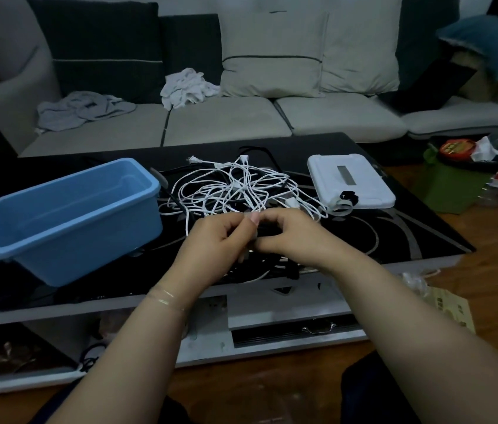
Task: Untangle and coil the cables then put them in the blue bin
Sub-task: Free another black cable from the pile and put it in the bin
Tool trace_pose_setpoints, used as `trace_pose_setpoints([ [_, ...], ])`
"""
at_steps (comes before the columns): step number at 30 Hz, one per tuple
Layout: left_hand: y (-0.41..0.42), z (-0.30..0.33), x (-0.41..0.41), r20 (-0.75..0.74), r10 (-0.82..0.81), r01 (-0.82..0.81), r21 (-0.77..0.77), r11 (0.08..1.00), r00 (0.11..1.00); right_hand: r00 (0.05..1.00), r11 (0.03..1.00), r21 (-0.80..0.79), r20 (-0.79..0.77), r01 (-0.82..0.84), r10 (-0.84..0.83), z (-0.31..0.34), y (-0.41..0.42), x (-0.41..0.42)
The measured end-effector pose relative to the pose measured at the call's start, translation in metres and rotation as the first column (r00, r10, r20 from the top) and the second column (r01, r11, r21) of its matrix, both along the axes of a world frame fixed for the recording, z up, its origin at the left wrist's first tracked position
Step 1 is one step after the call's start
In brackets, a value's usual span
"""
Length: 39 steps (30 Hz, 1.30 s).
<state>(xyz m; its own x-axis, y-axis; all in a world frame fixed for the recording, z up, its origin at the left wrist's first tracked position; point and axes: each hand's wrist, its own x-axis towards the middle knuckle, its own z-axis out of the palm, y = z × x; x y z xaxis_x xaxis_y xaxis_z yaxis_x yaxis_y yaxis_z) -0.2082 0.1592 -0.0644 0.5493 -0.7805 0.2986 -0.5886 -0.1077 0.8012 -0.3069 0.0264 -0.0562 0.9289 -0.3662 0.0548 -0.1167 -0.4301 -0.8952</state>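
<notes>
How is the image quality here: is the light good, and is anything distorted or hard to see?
Head view: the light is dim and bluish. The white cables stand out on the black table, but the black cable between the left hand and right hand nearly vanishes. The wide lens bends the table edge and the sofa. The blue bin is clear.

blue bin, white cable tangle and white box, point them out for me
blue bin (94,228), head view, front wall
white cable tangle (235,191), head view, middle of the knot
white box (361,191), head view, lid right of its slot
</notes>
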Motion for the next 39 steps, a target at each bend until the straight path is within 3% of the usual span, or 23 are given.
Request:
trace_pose_setpoints([
  [5, 0.007, 0.002, -0.003, 0.153, 0.058, -0.06, 0.01, 0.998, 0.987, 0.991, 0.965, 0.228, 0.04, -0.132, 0.126, 0.002, -0.002, -0.003],
  [8, 0.011, 0.002, -0.002, 0.237, 0.074, -0.07, -0.027, 0.997, 0.969, 0.968, 0.82, 0.52, 0.065, -0.239, 0.241, 0.009, -0.011, -0.01],
  [11, 0.014, 0.0, -0.007, 0.362, 0.057, -0.044, -0.044, 0.998, 0.93, 0.988, 0.764, 0.632, 0.02, -0.13, 0.151, 0.003, -0.011, -0.006],
  [14, 0.014, -0.002, -0.017, 0.534, 0.026, -0.012, -0.029, 1.0, 0.845, 0.998, 0.755, 0.655, -0.028, -0.031, 0.065, -0.007, -0.003, 0.003],
  [17, 0.014, -0.001, -0.022, 0.636, 0.003, 0.016, -0.024, 1.0, 0.771, 0.992, 0.757, 0.653, -0.081, -0.021, 0.098, -0.008, -0.002, 0.005],
  [20, 0.016, -0.002, -0.022, 0.705, 0.024, -0.017, -0.017, 1.0, 0.709, 0.999, 0.868, 0.495, -0.053, 0.035, -0.01, -0.009, 0.002, 0.009],
  [25, 0.018, -0.002, -0.023, 0.667, 0.129, -0.109, -0.072, 0.991, 0.734, 0.979, 0.935, 0.321, 0.085, 0.148, -0.185, -0.015, 0.011, 0.017],
  [27, 0.019, 0.0, -0.024, 0.592, 0.156, -0.153, -0.056, 0.987, 0.791, 0.973, 0.938, 0.303, 0.106, 0.166, -0.207, -0.016, 0.014, 0.019],
  [29, 0.02, -0.001, -0.024, 0.537, 0.169, -0.163, -0.059, 0.985, 0.827, 0.965, 0.935, 0.298, 0.119, 0.19, -0.234, -0.016, 0.016, 0.02],
  [35, 0.02, 0.0, -0.023, 0.594, 0.135, -0.141, -0.037, 0.989, 0.793, 0.958, 0.892, 0.416, 0.139, 0.174, -0.252, -0.018, 0.019, 0.019],
  [39, 0.019, -0.003, -0.02, 0.49, 0.15, -0.167, -0.01, 0.986, 0.859, 0.96, 0.875, 0.44, 0.09, 0.201, -0.266, -0.017, 0.022, 0.018],
])
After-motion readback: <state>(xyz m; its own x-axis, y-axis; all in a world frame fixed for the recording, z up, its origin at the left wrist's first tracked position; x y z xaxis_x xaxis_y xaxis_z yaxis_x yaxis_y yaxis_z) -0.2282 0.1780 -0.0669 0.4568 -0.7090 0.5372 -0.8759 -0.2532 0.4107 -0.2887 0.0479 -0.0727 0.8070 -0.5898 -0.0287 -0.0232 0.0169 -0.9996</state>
